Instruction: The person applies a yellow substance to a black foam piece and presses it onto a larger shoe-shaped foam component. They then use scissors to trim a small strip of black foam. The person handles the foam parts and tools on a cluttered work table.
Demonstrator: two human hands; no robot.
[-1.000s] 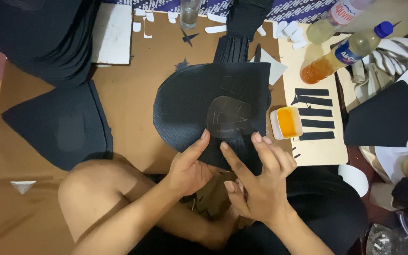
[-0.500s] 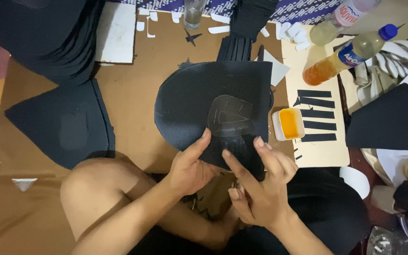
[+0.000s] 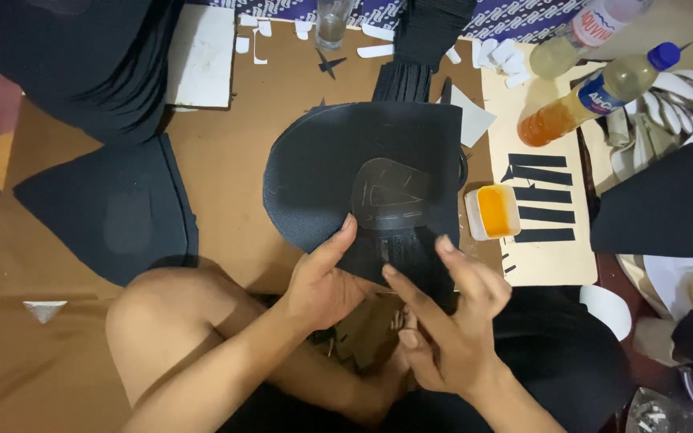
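The left hand (image 3: 322, 281) is still pinching the black panel (image 3: 346, 176), while the right hand (image 3: 451, 321), fingers now spread, is lifting off it.

Brown cardboard sheets (image 3: 226, 160) cover the floor under even, warm indoor light. A blue-and-white patterned cloth (image 3: 515, 18) runs along the top edge. No walls, windows or furniture show.

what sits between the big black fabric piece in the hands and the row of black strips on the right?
In the head view, a small white tub of orange glue sits between the black fabric piece and the black strips.
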